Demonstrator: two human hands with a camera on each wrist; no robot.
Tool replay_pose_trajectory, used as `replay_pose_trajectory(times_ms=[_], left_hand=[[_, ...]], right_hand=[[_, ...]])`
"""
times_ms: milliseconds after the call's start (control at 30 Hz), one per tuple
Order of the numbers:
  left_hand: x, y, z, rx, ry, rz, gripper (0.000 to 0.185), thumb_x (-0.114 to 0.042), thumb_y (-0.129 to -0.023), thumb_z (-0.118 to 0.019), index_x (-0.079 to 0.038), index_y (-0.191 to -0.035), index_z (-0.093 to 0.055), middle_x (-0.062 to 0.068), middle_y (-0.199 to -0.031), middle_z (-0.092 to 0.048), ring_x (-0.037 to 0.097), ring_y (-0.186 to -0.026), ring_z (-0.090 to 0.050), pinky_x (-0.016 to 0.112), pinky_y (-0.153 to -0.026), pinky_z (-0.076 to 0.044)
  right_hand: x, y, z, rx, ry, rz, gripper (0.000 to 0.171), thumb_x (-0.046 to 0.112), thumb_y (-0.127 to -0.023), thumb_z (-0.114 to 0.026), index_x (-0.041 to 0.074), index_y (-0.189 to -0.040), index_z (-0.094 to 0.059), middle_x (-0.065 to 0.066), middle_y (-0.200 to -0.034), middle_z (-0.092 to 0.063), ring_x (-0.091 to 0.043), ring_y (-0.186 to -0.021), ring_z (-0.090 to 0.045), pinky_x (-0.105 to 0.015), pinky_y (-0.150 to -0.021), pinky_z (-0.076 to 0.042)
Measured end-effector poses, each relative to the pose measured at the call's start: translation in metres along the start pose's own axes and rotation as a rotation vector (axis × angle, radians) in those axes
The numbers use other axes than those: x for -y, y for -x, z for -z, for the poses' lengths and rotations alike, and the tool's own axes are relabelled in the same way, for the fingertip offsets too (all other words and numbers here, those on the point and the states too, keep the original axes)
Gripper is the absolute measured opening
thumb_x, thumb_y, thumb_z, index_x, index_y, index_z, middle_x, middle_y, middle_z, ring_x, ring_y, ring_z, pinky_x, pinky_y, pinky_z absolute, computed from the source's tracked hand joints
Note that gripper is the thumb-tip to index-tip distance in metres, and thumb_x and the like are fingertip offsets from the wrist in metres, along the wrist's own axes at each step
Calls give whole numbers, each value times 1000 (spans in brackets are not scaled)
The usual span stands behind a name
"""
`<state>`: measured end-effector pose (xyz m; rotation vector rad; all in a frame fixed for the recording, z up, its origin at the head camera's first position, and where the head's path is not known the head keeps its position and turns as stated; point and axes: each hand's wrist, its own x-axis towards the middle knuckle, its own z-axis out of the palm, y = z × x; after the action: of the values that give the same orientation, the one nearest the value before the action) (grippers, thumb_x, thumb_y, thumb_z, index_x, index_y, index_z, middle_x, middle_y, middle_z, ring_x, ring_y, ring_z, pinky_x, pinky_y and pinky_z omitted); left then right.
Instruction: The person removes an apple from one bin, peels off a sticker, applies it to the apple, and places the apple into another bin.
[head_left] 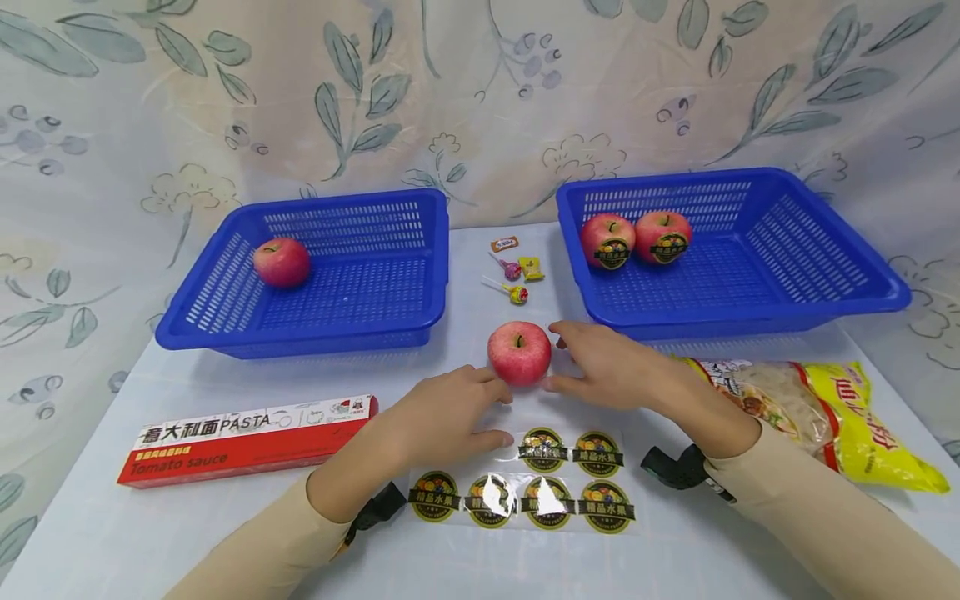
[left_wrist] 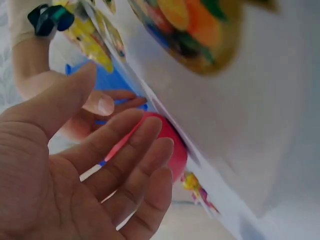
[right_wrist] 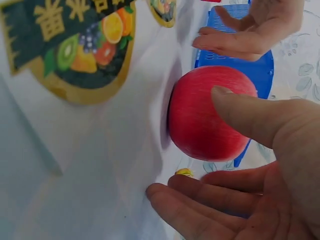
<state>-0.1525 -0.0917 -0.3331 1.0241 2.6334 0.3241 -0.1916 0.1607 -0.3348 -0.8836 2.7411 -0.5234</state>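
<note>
Head view shows a red apple (head_left: 519, 352) sitting in the middle of the frame on the white surface (head_left: 187, 517), between two blue baskets. I see my left hand (head_left: 438, 417) just below and left of the apple, fingers spread and relaxed, with the fingertips very near its left side; I cannot tell if they touch it. My right hand (head_left: 607, 367) is just right of the apple, fingers straight and loose. In the right wrist view the thumb lies against the apple (right_wrist: 205, 115), and the other fingers are open under it.

A sheet of round fruit stickers (head_left: 536, 483) lies at the bottom middle, partly under my left hand. The left basket (head_left: 420, 317) holds one apple (head_left: 281, 262). The right basket (head_left: 862, 283) holds two apples with stickers (head_left: 633, 240). Small sweets (head_left: 513, 268) lie between the baskets. A red pasta box (head_left: 247, 437) is at lower left, and a yellow noodle bag (head_left: 840, 412) at lower right.
</note>
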Motion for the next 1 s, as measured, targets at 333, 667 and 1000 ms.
replay_pose_trajectory(times_ms=[333, 667, 1000], left_hand=[[-6, -12, -11, 37, -105, -36, 39, -38, -86, -84, -20, -115, -67, -6, -106, -59, 14, -98, -59, 33, -84, -55], [-3, -13, -12, 79, -34, -83, 17, -27, -91, -80, -22, -93, -64, -11, -84, -55, 8, -80, -52, 23, -68, -46], [-1, -3, 0, 60, 66, -90, 13, -25, -95, -75, -22, -96, -63, -10, -90, -58, 9, -81, -54, 25, -72, -48]], right_hand=[[1, 18, 2, -43, -16, 82, 40, 34, -92, -78, 7, -119, -65, -5, -108, -69, -22, -99, -66, -43, -88, -56], [3, 22, -4, 27, -90, 372, 20, 25, -93, -77, 15, -110, -71, 5, -106, -69, -14, -97, -65, -33, -86, -57], [11, 16, -12, 34, -104, 477, 9, 15, -94, -76, 18, -95, -68, 13, -88, -60, -5, -85, -59, -25, -79, -53]])
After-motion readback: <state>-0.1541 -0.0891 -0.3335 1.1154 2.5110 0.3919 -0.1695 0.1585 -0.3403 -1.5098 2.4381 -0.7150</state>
